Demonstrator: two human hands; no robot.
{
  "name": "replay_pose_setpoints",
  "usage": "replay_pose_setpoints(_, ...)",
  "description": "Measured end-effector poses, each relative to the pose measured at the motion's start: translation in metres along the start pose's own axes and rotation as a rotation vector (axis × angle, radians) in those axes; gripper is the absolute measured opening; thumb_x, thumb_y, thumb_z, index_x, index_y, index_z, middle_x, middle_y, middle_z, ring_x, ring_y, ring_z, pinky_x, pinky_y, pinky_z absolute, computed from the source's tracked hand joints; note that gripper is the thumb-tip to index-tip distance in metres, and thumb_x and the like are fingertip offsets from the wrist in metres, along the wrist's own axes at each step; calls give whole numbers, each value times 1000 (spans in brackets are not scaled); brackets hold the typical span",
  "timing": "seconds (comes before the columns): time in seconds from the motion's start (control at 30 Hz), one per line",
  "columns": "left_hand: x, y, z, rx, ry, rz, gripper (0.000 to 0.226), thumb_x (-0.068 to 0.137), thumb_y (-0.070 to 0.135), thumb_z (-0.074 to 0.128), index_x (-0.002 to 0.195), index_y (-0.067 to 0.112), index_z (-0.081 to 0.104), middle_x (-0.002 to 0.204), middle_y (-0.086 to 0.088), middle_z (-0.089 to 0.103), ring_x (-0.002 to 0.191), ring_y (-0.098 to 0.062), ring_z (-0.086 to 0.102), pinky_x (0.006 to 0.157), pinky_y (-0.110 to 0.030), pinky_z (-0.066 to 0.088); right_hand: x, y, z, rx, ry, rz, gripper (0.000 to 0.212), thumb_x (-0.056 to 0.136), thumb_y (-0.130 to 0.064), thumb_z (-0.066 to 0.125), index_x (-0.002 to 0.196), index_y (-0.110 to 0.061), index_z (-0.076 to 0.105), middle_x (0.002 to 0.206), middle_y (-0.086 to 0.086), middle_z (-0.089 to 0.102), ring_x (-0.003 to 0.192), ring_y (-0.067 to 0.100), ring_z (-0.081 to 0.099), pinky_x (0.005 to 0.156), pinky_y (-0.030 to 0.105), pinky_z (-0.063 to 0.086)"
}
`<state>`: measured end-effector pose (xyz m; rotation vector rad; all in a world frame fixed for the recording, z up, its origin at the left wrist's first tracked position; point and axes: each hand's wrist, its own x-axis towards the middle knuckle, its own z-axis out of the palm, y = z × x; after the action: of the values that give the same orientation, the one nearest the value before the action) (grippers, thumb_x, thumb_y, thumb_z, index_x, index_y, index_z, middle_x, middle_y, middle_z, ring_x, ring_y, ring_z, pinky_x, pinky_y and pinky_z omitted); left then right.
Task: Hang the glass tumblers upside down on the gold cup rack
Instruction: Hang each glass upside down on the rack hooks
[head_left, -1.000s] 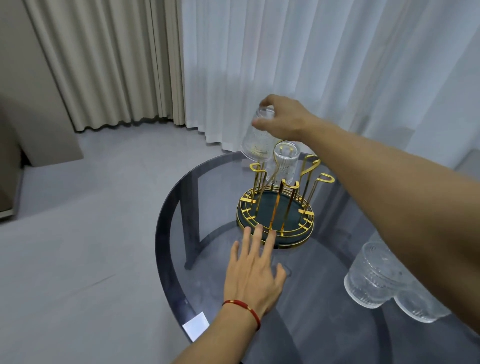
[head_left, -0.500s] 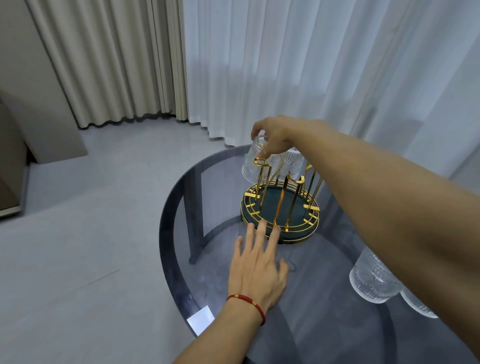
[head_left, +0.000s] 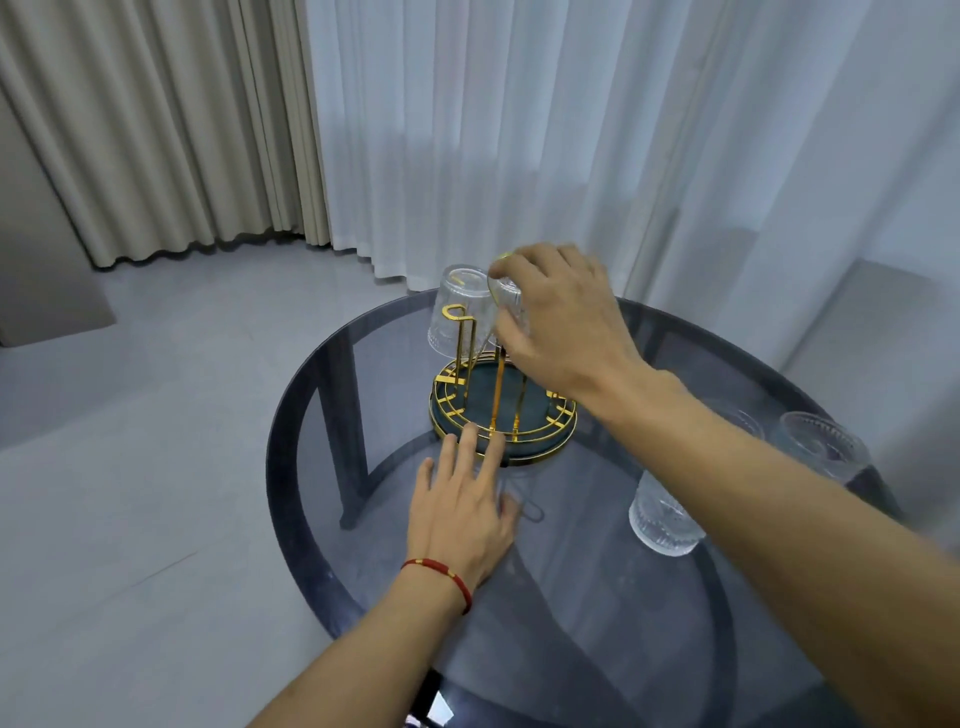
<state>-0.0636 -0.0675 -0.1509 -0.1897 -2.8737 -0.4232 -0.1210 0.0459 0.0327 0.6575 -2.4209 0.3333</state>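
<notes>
The gold cup rack, with a dark green base, stands mid-table. One glass tumbler hangs upside down on a far-left peg, free of any hand. A second upside-down tumbler sits on the peg to its right. My right hand is curled in front of it, thumb near its top. Whether the hand grips the tumbler is unclear. My left hand, with a red bracelet, lies flat on the table. Its fingers are spread and their tips reach the rack's base.
The round dark glass table carries more tumblers to the right: one under my right forearm and another near the right rim. Sheer white curtains hang just behind the table. Bare floor lies to the left.
My right hand lowered the tumbler it carried onto the far-left peg and came off it, shifting right to the neighbouring tumbler. My left hand stayed flat by the rack.
</notes>
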Motion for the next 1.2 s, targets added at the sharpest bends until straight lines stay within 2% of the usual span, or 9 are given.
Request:
replay_pose_setpoints(0.17, -1, 18, -12, 53, -40, -34, 70, 98, 38, 43, 159, 22, 13, 169, -9, 11, 153, -31, 12, 121, -52, 27, -108, 24, -50, 111, 286, 260, 28, 84, -13, 61, 110, -12, 71, 108, 4, 69, 104, 29, 61, 93, 46, 47)
replay_pose_setpoints(0.27, -7, 47, -23, -27, 21, 37, 72, 91, 36, 53, 156, 18, 26, 164, -12, 24, 150, -31, 21, 116, -47, 35, -162, 35, -64, 155, 345, 525, 23, 82, -7, 64, 104, -14, 67, 102, 1, 66, 97, 27, 60, 90, 50, 50)
replay_pose_setpoints(0.37, -14, 84, -28, -409, 66, 188, 69, 85, 26, 65, 149, 14, 41, 152, -7, 42, 142, -23, 34, 116, -41, 35, -190, 39, -65, 257, 195, 816, 20, 84, -20, 67, 103, -21, 60, 101, -3, 65, 92, 23, 61, 82, 46, 51)
replay_pose_setpoints(0.47, -17, 118, -30, -708, -22, 197, 80, 82, 21, 73, 152, 14, 35, 150, -3, 42, 139, -18, 39, 116, -36, 35, -203, 46, -64, 213, -99, 1011, 26, 88, -40, 62, 109, -27, 53, 110, -5, 67, 100, 27, 62, 80, 39, 44)
replay_pose_setpoints(0.6, -12, 146, -24, -859, -95, 136, 94, 80, 31, 81, 156, 19, 27, 158, 2, 37, 144, -12, 35, 119, -34, 33, -213, 52, -52, 191, -309, 1037, 28, 95, -32, 53, 120, -21, 55, 128, 5, 64, 117, 34, 60, 92, 44, 50)
replay_pose_setpoints(0.83, -2, 161, -10, -679, -34, 108, 104, 76, 50, 81, 158, 27, 20, 144, -2, 44, 129, -22, 41, 110, -37, 37, -217, 64, -47, 270, -273, 1028, 26, 98, -18, 49, 120, -19, 61, 122, 11, 69, 113, 35, 61, 80, 37, 43)
replay_pose_setpoints(0.93, -2, 154, -14, -625, 22, 94, 97, 72, 55, 82, 152, 29, 36, 126, 1, 57, 116, -20, 48, 100, -34, 42, -219, 61, -44, 322, -240, 996, 20, 96, -16, 52, 113, -19, 63, 112, 5, 71, 105, 30, 64, 79, 35, 46)
replay_pose_setpoints(1.07, -6, 133, -33, -833, 120, -85, 82, 59, 58, 82, 132, 35, 52, 115, 10, 63, 106, -10, 59, 90, -32, 52, -210, 57, -38, 548, -114, 913, 11, 98, -21, 55, 101, -27, 64, 97, -9, 70, 90, 13, 65, 71, 26, 45)
replay_pose_setpoints(1.2, -9, 110, -53, -1157, 120, -251, 65, 61, 42, 82, 115, 36, 48, 112, 6, 61, 103, -16, 63, 85, -49, 61, -196, 47, -24, 726, -67, 920, 21, 101, -41, 52, 118, -31, 60, 112, -10, 66, 103, 12, 66, 95, 42, 56)
